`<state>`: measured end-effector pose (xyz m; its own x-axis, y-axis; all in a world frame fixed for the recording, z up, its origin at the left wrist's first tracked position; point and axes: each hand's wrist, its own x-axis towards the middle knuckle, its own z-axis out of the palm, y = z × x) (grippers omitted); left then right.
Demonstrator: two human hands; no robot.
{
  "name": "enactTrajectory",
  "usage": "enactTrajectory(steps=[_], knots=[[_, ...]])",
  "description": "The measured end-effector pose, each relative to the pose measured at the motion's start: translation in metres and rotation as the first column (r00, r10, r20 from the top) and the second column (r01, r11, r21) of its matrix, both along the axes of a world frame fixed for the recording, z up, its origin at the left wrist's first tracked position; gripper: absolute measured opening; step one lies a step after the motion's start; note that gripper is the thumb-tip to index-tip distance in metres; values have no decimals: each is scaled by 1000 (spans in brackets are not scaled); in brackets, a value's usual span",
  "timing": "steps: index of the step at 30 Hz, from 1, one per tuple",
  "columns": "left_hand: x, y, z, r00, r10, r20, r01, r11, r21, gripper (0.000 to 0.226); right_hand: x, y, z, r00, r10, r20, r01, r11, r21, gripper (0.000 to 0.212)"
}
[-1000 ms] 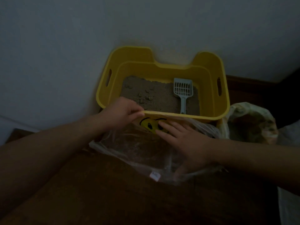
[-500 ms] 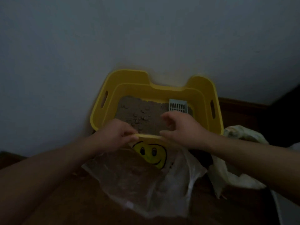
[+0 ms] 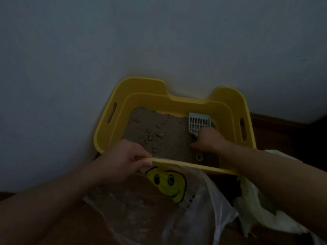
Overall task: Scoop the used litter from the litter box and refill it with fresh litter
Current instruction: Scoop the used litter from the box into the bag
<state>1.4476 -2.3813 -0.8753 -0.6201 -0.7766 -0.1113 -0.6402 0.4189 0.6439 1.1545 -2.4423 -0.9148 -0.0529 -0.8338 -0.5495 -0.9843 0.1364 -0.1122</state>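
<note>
The left hand (image 3: 122,163) curls its fingers and thumb over the near rim of the yellow litter box (image 3: 141,85), probably to steady it and keep the clear bag (image 3: 141,209) below that hand open for waste. Between the hands, beyond the rim, lies the clumped used litter (image 3: 159,131). The right hand (image 3: 210,140) reaches inside the box, fingers closed round the handle of the scoop (image 3: 198,123), its slotted head just beyond the knuckles. A pale bag (image 3: 256,209) sits under the right forearm.

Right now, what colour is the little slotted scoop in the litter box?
Pale blue-grey plastic slotted scoop, clearest in the head view.
</note>
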Motion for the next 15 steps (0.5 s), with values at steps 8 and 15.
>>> enactTrajectory(steps=[8,15], knots=[[-4,1,5,1000,11,-8,-11,1000,16,31,0,-1,-4,993,-96,65,101,992,-71,23],[-4,1,10,1000,17,8,-17,999,31,70,-7,15,16,964,-92,251,147,967,-207,23]])
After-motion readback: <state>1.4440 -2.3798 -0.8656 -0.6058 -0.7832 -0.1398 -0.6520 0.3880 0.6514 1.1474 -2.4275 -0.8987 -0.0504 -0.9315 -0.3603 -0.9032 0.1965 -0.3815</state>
